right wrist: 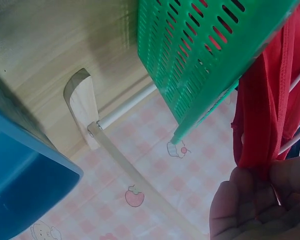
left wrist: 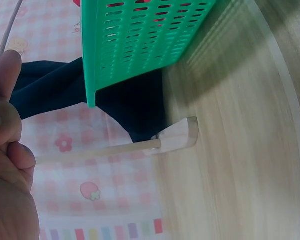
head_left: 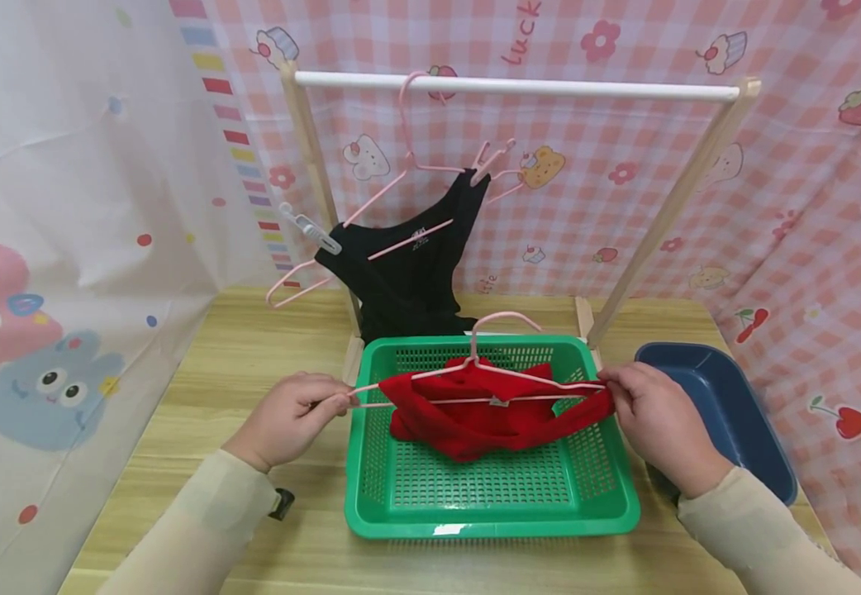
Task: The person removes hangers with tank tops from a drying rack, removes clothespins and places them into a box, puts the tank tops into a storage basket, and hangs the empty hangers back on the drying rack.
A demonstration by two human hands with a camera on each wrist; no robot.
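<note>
A pink hanger (head_left: 473, 360) carries a red garment with straps (head_left: 468, 421) over the green basket (head_left: 490, 527). My left hand (head_left: 292, 417) pinches the hanger's left end, outside the left strap. At the other end my right hand (head_left: 657, 421) grips the hanger's end together with the red strap, and in the right wrist view the strap (right wrist: 262, 125) runs down into the fingers. The left wrist view has my left hand (left wrist: 10, 130) with thumb and fingers on the thin hanger wire (left wrist: 7, 35). The hanger's hook stands up, pointing right.
Behind the basket, a black tank top (head_left: 416, 264) hangs tilted on another pink hanger from the rack's white rod (head_left: 587, 88). A grey clip (head_left: 311, 229) and a pink clip (head_left: 484, 165) hold its straps. A blue basin (head_left: 698, 364) stands right of the basket.
</note>
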